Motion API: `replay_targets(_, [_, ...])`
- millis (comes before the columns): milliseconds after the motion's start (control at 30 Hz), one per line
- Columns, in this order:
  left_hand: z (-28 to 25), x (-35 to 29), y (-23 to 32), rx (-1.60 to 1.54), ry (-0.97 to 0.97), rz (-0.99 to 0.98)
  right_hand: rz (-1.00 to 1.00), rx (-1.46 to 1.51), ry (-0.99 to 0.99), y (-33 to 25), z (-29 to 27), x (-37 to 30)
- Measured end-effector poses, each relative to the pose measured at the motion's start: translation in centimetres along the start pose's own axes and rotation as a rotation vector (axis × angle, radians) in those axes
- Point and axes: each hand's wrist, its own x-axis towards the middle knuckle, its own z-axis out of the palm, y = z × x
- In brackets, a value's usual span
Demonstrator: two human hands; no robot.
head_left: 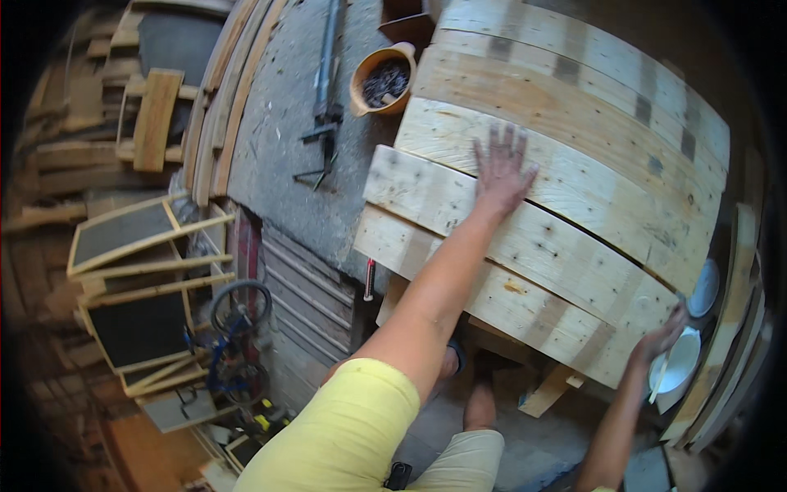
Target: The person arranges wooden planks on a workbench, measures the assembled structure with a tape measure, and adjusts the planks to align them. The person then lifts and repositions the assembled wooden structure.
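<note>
Several pale wooden boards [566, 176] lie side by side on a work surface, with a dark narrow gap between two of them. My left hand [502, 172] rests flat on the boards near that gap, fingers spread, holding nothing. At the right end of the near boards is my right hand [660, 334], touching the edge. Its fingers look stretched along the board end, toward the gap. Close beside it stands a white bowl [676, 365] with a thin stick across it. A second pale round dish [703, 289] sits just beyond.
A yellow pot [385, 78] of dark bits and a long metal bar clamp [326, 98] are on the concrete floor. Wooden frames [135, 320] and a blue bicycle [234, 340] stand to the left. Long planks [721, 328] line the right side.
</note>
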Motion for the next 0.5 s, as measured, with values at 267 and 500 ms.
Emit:
replay_targets(267, [-0.2,-6.4,-2.8,-0.194,0.073,0.076,1.336,0.194,-0.835,-8.4,-2.4,-29.3])
replay_targets(500, [-3.6,-20.7,-13.4,-0.218,0.171,-0.067,1.454,0.541,-0.677,-4.7,4.4,-25.1])
